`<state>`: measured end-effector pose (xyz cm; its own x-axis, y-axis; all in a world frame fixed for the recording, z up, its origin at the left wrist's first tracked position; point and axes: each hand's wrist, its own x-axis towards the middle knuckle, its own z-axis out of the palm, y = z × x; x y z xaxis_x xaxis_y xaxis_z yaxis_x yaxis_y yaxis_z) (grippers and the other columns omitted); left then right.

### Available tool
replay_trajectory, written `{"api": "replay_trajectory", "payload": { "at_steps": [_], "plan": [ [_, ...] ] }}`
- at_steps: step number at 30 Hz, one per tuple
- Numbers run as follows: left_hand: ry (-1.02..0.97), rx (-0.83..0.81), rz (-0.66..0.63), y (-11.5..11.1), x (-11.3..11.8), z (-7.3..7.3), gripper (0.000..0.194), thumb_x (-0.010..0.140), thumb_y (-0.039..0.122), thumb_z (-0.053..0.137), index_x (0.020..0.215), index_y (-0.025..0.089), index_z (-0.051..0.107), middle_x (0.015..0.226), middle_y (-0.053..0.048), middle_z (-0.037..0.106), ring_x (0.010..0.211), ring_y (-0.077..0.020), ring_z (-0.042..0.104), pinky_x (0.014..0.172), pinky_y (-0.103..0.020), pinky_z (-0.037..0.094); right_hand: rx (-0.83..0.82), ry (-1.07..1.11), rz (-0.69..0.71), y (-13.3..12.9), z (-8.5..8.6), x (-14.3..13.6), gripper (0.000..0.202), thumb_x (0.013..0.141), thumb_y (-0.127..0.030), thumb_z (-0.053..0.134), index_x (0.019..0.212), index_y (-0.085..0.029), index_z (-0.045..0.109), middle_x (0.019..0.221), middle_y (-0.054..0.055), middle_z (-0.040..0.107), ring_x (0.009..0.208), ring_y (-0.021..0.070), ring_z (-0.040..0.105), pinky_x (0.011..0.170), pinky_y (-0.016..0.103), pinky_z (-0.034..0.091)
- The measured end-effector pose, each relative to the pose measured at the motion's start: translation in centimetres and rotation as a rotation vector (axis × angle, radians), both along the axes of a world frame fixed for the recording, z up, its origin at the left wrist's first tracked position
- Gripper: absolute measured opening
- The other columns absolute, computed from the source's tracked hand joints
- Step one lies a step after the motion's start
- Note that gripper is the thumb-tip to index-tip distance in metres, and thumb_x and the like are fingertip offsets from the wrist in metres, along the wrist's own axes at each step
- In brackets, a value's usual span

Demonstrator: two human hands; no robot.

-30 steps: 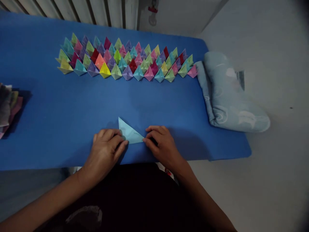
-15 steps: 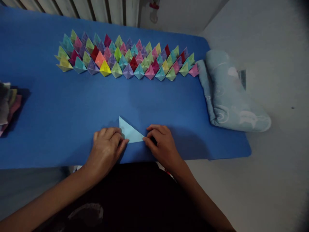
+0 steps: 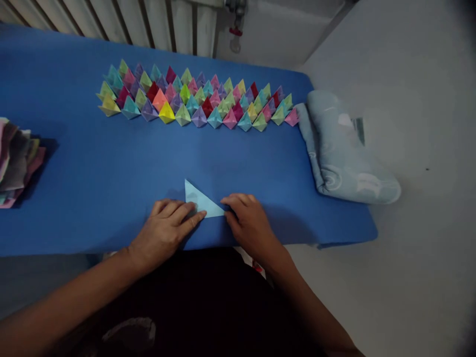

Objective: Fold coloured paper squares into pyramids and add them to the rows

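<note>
A light blue paper triangle (image 3: 203, 199) lies on the blue table near its front edge. My left hand (image 3: 169, 223) rests over the triangle's left part, its fingers apart and the fingertips and thumb pressing on the paper. At the triangle's right tip, my right hand (image 3: 247, 218) holds the corner between thumb and fingers. The lower left part of the paper is hidden under my left hand.
Several rows of colourful folded paper shapes (image 3: 207, 106) stand along the back of the blue table (image 3: 148, 153). A paper stack (image 3: 18, 163) lies at the far left, a folded grey-green blanket (image 3: 342, 153) at the right by the wall. Behind is a radiator (image 3: 156, 25).
My left hand has slid right across the triangle, with its fingers more spread out. My right hand stays at the right corner. The camera view has shifted a little.
</note>
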<state>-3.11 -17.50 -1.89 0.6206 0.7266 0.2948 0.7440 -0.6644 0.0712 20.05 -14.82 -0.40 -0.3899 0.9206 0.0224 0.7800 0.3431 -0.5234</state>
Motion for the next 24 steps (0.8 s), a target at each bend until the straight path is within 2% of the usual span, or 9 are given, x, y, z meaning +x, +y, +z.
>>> {"api": "replay_trajectory", "payload": {
  "at_steps": [4,9,11,15,20,24],
  "plan": [
    [0.020,0.022,-0.059,-0.8,-0.9,0.2,0.042,0.094,0.003,0.041,0.129,0.015,0.061,0.123,-0.013,0.070,0.105,-0.0265,0.062,0.088,-0.042,0.042,-0.039,-0.173,0.055,-0.1,0.7,-1.0,0.036,0.093,-0.006,0.041,0.120,-0.015,0.063,0.105,0.011,0.070,0.094,0.0258,0.060,0.087,0.042,0.045],
    [-0.004,0.028,-0.052,-2.0,-2.0,-0.5,0.041,0.095,0.005,0.041,0.131,0.013,0.060,0.130,-0.014,0.067,0.113,-0.0273,0.062,0.094,-0.043,0.041,-0.053,-0.275,0.015,-0.2,1.1,-2.6,0.022,0.096,-0.025,0.051,0.105,-0.013,0.067,0.101,0.013,0.068,0.092,0.0276,0.059,0.082,0.040,0.044],
    [-0.024,0.022,-0.034,-2.2,-2.0,-0.7,0.042,0.096,0.005,0.040,0.132,0.014,0.060,0.131,-0.013,0.067,0.114,-0.0265,0.062,0.095,-0.042,0.042,-0.064,-0.251,0.007,-0.1,1.2,-3.4,0.022,0.095,-0.029,0.054,0.106,-0.014,0.067,0.103,0.013,0.068,0.095,0.0276,0.058,0.083,0.040,0.044],
    [-0.035,0.027,-0.001,-2.3,-2.0,-0.9,0.040,0.098,0.008,0.039,0.128,0.015,0.064,0.130,-0.014,0.067,0.110,-0.0275,0.063,0.089,-0.042,0.044,-0.101,-0.180,0.002,0.4,1.5,-4.3,0.024,0.091,-0.022,0.058,0.112,-0.012,0.064,0.104,0.012,0.069,0.096,0.0249,0.058,0.086,0.037,0.042],
    [-0.121,0.034,0.003,-2.1,-2.1,-1.1,0.032,0.097,0.008,0.044,0.121,0.012,0.065,0.126,-0.015,0.068,0.107,-0.0279,0.062,0.088,-0.042,0.046,-0.177,-0.075,0.000,0.7,1.8,-4.0,0.008,0.082,-0.013,0.061,0.088,-0.018,0.063,0.086,0.004,0.065,0.081,0.0180,0.055,0.077,0.031,0.039],
    [-0.216,0.024,0.027,-1.6,-2.0,-1.0,0.025,0.096,0.009,0.049,0.113,0.010,0.066,0.122,-0.019,0.067,0.106,-0.0287,0.063,0.084,-0.042,0.049,-0.167,0.000,0.009,0.2,1.6,-4.2,0.011,0.081,-0.009,0.060,0.076,-0.019,0.056,0.082,0.001,0.061,0.079,0.0159,0.051,0.079,0.031,0.036]
  ]
}}
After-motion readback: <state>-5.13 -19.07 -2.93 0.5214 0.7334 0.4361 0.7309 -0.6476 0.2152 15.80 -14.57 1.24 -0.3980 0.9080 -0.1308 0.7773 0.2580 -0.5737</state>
